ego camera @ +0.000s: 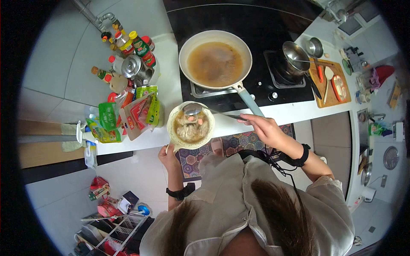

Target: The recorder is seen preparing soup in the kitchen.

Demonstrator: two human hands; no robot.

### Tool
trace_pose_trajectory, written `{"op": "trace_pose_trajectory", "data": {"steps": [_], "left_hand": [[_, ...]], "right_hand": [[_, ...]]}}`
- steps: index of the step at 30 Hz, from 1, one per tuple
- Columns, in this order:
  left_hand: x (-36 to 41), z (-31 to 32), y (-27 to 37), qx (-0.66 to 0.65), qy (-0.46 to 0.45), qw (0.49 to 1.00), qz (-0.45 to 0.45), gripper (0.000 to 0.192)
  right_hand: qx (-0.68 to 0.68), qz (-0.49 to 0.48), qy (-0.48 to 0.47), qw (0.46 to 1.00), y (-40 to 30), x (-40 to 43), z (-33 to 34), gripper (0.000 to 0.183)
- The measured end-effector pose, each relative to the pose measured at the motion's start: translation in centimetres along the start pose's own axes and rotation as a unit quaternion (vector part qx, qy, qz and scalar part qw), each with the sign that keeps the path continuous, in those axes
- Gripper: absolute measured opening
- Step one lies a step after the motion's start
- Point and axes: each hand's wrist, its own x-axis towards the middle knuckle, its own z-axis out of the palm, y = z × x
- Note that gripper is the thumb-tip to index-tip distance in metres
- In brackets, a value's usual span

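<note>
My left hand (pixel 169 156) grips the handle of a cream bowl (pixel 171 136) at the counter's front edge. Broth with pale dumpling-like pieces (pixel 189 131) and small pink chunks fills the bowl. In my right hand (pixel 264 129) is the dark handle of a metal ladle (pixel 193 108), whose head is over the far side of the bowl. Whether the ladle touches the broth I cannot tell. Beyond them a pale frying pan (pixel 184 72) sits on the left burner with thin brown liquid (pixel 216 64) in it, its blue-grey handle (pixel 250 101) pointing towards me.
Bottles and jars of seasoning (pixel 141 48) crowd the left counter, with seasoning bags (pixel 109 116) in front. A metal pot (pixel 296 57) stands on the right burner of the black cooktop (pixel 224 19). Farther right, a wooden cutting board (pixel 344 78) holds a white spatula (pixel 328 75) and a knife (pixel 315 88).
</note>
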Motion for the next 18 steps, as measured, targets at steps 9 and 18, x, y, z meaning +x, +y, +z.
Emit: {"op": "trace_pose_trajectory", "data": {"steps": [9,18], "left_hand": [[-7.3,2.7,3.1,-0.023,-0.079,0.996,0.020,0.025],[-17.9,11.1,5.4,-0.016,-0.123,0.992,-0.014,0.025]], "right_hand": [[-0.037,-0.028,0.041,0.998,-1.4,-8.5,-5.4,0.031],[-0.108,-0.076,0.128,0.983,-3.3,-21.3,-11.6,0.037]]}}
